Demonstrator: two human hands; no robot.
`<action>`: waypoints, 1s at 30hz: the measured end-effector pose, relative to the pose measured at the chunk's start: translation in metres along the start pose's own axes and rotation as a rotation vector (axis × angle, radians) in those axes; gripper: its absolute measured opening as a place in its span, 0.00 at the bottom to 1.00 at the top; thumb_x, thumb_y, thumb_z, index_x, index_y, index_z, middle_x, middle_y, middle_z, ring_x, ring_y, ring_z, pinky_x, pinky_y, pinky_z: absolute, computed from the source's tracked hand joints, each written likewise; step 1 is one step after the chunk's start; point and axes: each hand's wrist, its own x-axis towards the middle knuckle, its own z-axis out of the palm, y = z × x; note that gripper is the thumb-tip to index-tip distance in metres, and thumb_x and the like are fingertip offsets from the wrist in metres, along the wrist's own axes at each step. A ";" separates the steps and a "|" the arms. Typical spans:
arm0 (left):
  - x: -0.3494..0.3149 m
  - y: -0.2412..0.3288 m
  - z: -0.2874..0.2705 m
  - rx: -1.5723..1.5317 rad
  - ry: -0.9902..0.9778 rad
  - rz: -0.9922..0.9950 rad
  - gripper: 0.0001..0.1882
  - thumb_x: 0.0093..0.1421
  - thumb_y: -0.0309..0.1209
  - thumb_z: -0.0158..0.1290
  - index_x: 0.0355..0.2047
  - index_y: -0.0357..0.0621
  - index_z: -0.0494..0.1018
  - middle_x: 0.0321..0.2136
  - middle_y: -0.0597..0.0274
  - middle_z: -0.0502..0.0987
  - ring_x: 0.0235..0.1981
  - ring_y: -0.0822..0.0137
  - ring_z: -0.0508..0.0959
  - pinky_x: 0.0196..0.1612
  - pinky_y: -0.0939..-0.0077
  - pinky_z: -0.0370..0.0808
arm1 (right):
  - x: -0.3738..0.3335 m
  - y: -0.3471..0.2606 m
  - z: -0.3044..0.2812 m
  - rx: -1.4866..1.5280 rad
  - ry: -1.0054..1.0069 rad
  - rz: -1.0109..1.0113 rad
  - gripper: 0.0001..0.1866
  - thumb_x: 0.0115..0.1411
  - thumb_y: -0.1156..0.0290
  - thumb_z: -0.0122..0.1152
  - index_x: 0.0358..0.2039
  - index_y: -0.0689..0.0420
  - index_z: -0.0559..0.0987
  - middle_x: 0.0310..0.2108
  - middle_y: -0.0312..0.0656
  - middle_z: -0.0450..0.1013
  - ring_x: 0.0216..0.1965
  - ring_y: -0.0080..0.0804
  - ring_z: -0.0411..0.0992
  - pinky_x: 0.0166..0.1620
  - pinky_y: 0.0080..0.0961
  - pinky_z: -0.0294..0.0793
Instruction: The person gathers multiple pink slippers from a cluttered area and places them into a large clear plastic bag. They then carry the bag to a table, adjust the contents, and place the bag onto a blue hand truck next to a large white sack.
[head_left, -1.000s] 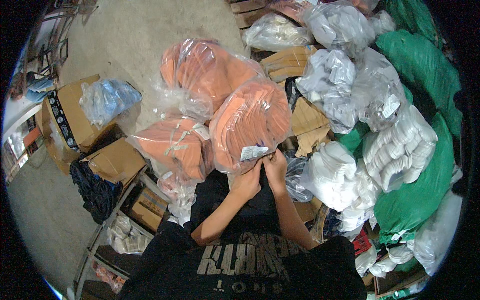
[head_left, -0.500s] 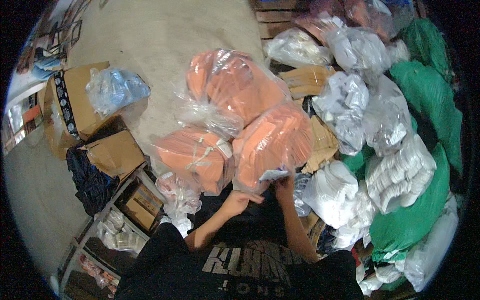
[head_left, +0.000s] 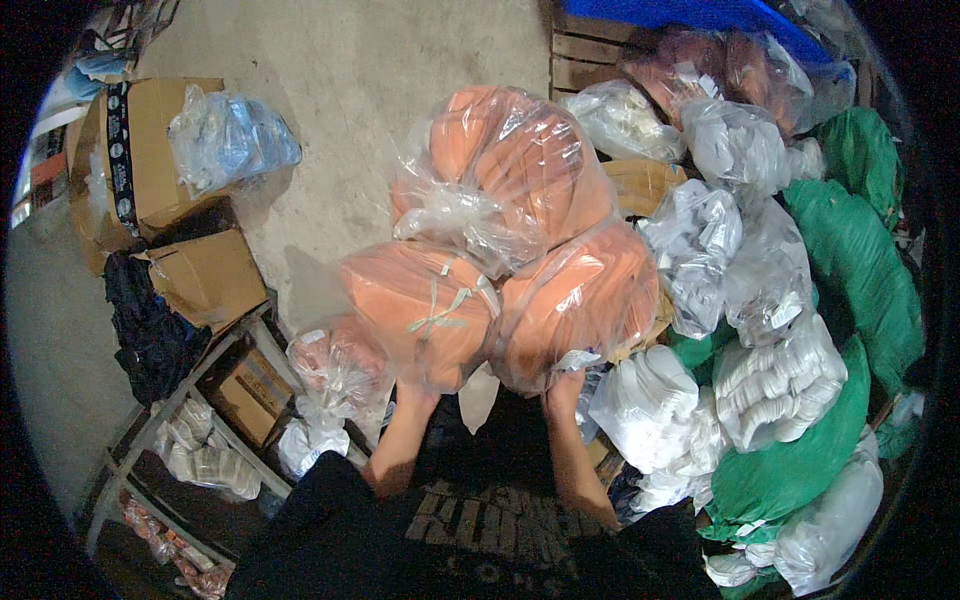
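Observation:
A large clear plastic bag [head_left: 470,215] packed with bundles of folded orange fabric fills the middle of the view. The near left bundle [head_left: 420,300] is tied with a pale strip. A small white tag shows at the near edge of the right bundle [head_left: 575,295]. My left hand [head_left: 417,397] grips the bag's near edge under the left bundle, its fingertips mostly hidden by the plastic. Beside the tag, my right hand [head_left: 564,388] is closed on the bag's near right edge.
White-filled clear bags [head_left: 780,385] and green sacks [head_left: 855,250] are piled on the right. At left stand cardboard boxes [head_left: 165,160], one with a blue-filled bag [head_left: 235,145] on top. A shelf unit [head_left: 215,425] with small packages and a bag of orange-pink pieces [head_left: 340,365] are at lower left.
My left hand has moved from in front of the bag to its left near edge. My right hand stays at the right edge. The bag appears farther right in view.

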 end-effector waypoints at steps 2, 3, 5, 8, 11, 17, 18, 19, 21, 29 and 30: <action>-0.005 0.007 -0.007 0.035 -0.013 0.038 0.22 0.69 0.40 0.50 0.59 0.45 0.67 0.53 0.57 0.73 0.55 0.53 0.74 0.58 0.55 0.73 | -0.003 -0.001 0.002 0.036 0.012 0.031 0.23 0.68 0.78 0.49 0.63 0.59 0.63 0.59 0.43 0.68 0.59 0.40 0.69 0.63 0.39 0.68; -0.006 0.008 -0.011 0.035 -0.079 0.047 0.22 0.69 0.40 0.49 0.59 0.45 0.66 0.53 0.55 0.74 0.54 0.54 0.75 0.57 0.55 0.74 | -0.003 -0.002 0.002 0.055 0.019 0.046 0.23 0.68 0.77 0.49 0.63 0.59 0.63 0.60 0.43 0.68 0.60 0.41 0.68 0.63 0.39 0.68; -0.002 0.006 -0.018 0.071 -0.178 0.093 0.22 0.69 0.41 0.49 0.59 0.45 0.65 0.54 0.52 0.74 0.51 0.54 0.77 0.55 0.56 0.76 | -0.002 -0.001 0.001 0.092 0.035 0.045 0.23 0.68 0.76 0.50 0.63 0.59 0.64 0.60 0.44 0.68 0.59 0.41 0.69 0.62 0.40 0.70; 0.010 -0.005 -0.026 0.089 -0.072 0.060 0.20 0.64 0.32 0.54 0.55 0.43 0.69 0.44 0.62 0.77 0.46 0.60 0.79 0.50 0.64 0.78 | 0.001 0.000 0.000 0.138 0.075 0.063 0.22 0.68 0.75 0.49 0.62 0.59 0.65 0.60 0.46 0.68 0.58 0.43 0.70 0.59 0.41 0.74; 0.025 -0.014 -0.030 0.167 -0.085 0.107 0.21 0.63 0.31 0.55 0.55 0.42 0.69 0.45 0.62 0.77 0.46 0.61 0.79 0.50 0.66 0.78 | 0.002 0.002 0.006 0.133 0.117 0.028 0.21 0.66 0.73 0.47 0.60 0.59 0.66 0.58 0.48 0.70 0.55 0.44 0.73 0.55 0.40 0.77; 0.038 -0.026 -0.036 0.525 -0.190 0.473 0.23 0.60 0.28 0.59 0.55 0.39 0.69 0.47 0.60 0.77 0.48 0.64 0.78 0.49 0.69 0.78 | 0.006 -0.008 0.014 0.042 0.203 -0.007 0.15 0.62 0.78 0.50 0.49 0.67 0.73 0.51 0.53 0.73 0.47 0.45 0.75 0.50 0.43 0.79; 0.040 -0.029 -0.036 0.525 -0.188 0.503 0.24 0.60 0.28 0.59 0.55 0.39 0.69 0.48 0.60 0.77 0.48 0.64 0.78 0.49 0.69 0.78 | 0.009 -0.007 0.009 -0.098 0.222 -0.059 0.14 0.62 0.77 0.50 0.47 0.68 0.74 0.48 0.53 0.75 0.44 0.44 0.76 0.48 0.41 0.79; 0.040 -0.033 -0.035 0.507 -0.181 0.520 0.24 0.59 0.27 0.60 0.55 0.39 0.69 0.48 0.60 0.77 0.48 0.65 0.78 0.49 0.70 0.78 | 0.013 -0.004 0.004 -0.231 0.242 -0.085 0.14 0.62 0.77 0.50 0.46 0.69 0.75 0.46 0.53 0.76 0.42 0.42 0.77 0.46 0.39 0.79; 0.041 -0.039 -0.034 0.299 -0.140 0.389 0.27 0.57 0.28 0.63 0.56 0.38 0.69 0.49 0.59 0.77 0.49 0.64 0.78 0.50 0.69 0.77 | 0.025 0.010 -0.010 -0.426 0.279 -0.130 0.13 0.62 0.77 0.51 0.44 0.70 0.77 0.42 0.52 0.78 0.38 0.40 0.77 0.43 0.37 0.79; 0.039 0.086 -0.033 1.364 -0.255 -0.001 0.30 0.57 0.36 0.64 0.57 0.37 0.72 0.47 0.53 0.80 0.48 0.63 0.78 0.52 0.68 0.74 | 0.036 0.018 -0.043 -0.069 0.088 0.065 0.15 0.67 0.60 0.54 0.41 0.61 0.75 0.43 0.44 0.75 0.40 0.38 0.72 0.46 0.40 0.75; 0.040 0.107 -0.023 1.360 -0.219 0.179 0.26 0.60 0.37 0.60 0.57 0.40 0.73 0.46 0.54 0.80 0.46 0.63 0.79 0.50 0.68 0.75 | 0.033 0.002 -0.040 -0.063 0.078 0.097 0.15 0.67 0.60 0.54 0.41 0.61 0.75 0.43 0.44 0.75 0.40 0.38 0.72 0.46 0.40 0.75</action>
